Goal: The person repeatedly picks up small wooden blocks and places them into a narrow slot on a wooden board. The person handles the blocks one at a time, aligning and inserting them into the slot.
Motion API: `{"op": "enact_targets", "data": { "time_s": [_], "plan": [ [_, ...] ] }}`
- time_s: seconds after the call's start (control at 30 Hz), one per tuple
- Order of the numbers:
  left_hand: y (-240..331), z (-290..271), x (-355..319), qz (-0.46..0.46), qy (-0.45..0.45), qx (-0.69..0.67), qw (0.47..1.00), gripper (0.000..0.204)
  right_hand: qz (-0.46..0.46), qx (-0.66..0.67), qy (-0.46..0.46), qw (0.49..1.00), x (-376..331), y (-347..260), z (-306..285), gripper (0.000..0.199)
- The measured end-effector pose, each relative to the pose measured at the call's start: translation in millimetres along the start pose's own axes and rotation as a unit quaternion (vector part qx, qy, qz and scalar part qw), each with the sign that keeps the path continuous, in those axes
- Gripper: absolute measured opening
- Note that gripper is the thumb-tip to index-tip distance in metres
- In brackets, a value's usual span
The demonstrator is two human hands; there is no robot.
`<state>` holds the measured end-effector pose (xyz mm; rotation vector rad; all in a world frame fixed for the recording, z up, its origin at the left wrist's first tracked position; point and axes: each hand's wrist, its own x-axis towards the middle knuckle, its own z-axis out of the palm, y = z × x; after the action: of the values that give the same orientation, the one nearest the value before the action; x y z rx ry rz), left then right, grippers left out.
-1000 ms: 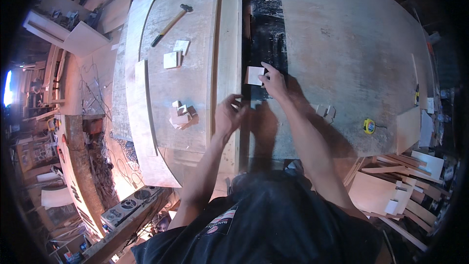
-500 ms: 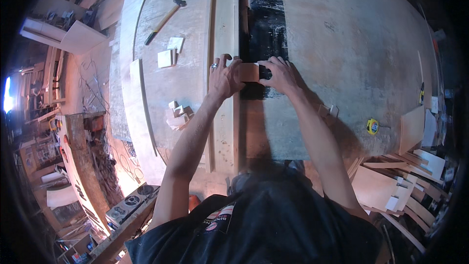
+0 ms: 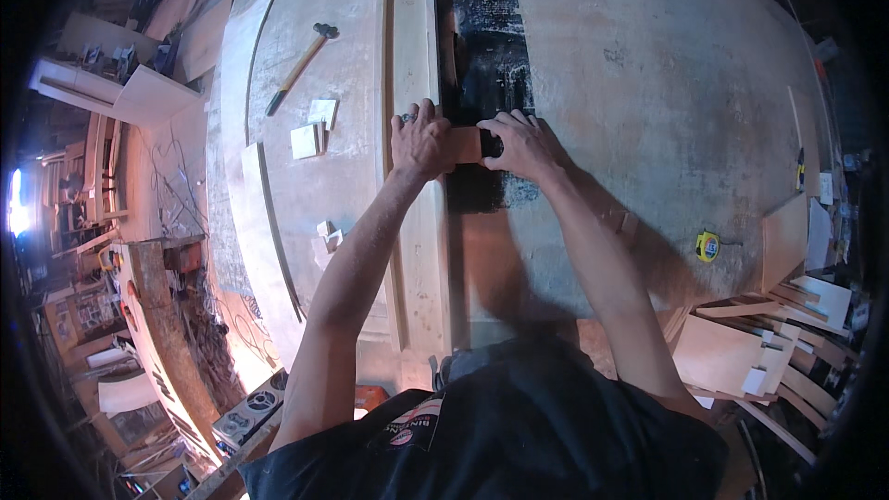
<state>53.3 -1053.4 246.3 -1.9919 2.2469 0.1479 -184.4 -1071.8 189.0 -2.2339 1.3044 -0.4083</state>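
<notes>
A small flat brown wooden block (image 3: 466,145) spans the gap between my hands, beside a long pale timber rail (image 3: 415,250). My left hand (image 3: 423,141) is closed on the block's left end, its fingers bent over the rail's right edge. At the other end my right hand (image 3: 524,144) grips the block between thumb and fingers. Beneath and beyond them lies a black, worn-looking patch (image 3: 494,46) on the large board. What the fingertips press against underneath is hidden.
Left of the rail lie a hammer (image 3: 301,69), small pale wood squares (image 3: 306,141), offcuts (image 3: 326,243) and a long thin strip (image 3: 269,231). A yellow tape measure (image 3: 707,245) rests at the right. Stacked boards (image 3: 718,352) stand at the lower right.
The view has shifted, so the board and its tools appear lower. Both hands, still on the block, have moved slightly farther along the rail.
</notes>
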Motion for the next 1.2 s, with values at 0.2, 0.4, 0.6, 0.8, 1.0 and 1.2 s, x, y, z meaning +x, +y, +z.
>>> {"op": "enact_targets", "data": {
  "time_s": [0.2, 0.4, 0.6, 0.8, 1.0, 1.2],
  "plan": [
    [-9.1, -15.6, 28.6, 0.034, -0.029, 0.014, 0.999, 0.068, -0.011, 0.012, 0.019, 1.0, 28.8, 9.5, -7.3, 0.071],
    [-17.9, -13.4, 55.6, 0.036, 0.032, 0.011, 0.999, 0.067, 0.03, -0.009, -0.066, 0.997, 56.1, 7.2, -37.4, 0.075],
    [-20.2, -18.8, 71.8, 0.035, 0.007, 0.01, 0.999, 0.069, 0.034, -0.006, -0.061, 0.998, 70.4, 12.2, -36.7, 0.075],
    [-22.0, -27.5, 84.6, 0.033, -0.015, 0.011, 0.999, 0.08, 0.018, 0.007, -0.028, 0.999, 82.8, 23.8, -29.2, 0.075],
    [-22.4, -25.2, 102.6, 0.004, -0.019, 0.017, 1.0, 0.072, 0.052, -0.016, -0.078, 0.995, 96.5, 20.1, -43.6, 0.078],
    [-24.0, -26.9, 113.3, 0.007, -0.012, 0.025, 1.0, 0.073, 0.062, -0.019, -0.087, 0.994, 104.7, 20.7, -48.5, 0.079]
  ]
}}
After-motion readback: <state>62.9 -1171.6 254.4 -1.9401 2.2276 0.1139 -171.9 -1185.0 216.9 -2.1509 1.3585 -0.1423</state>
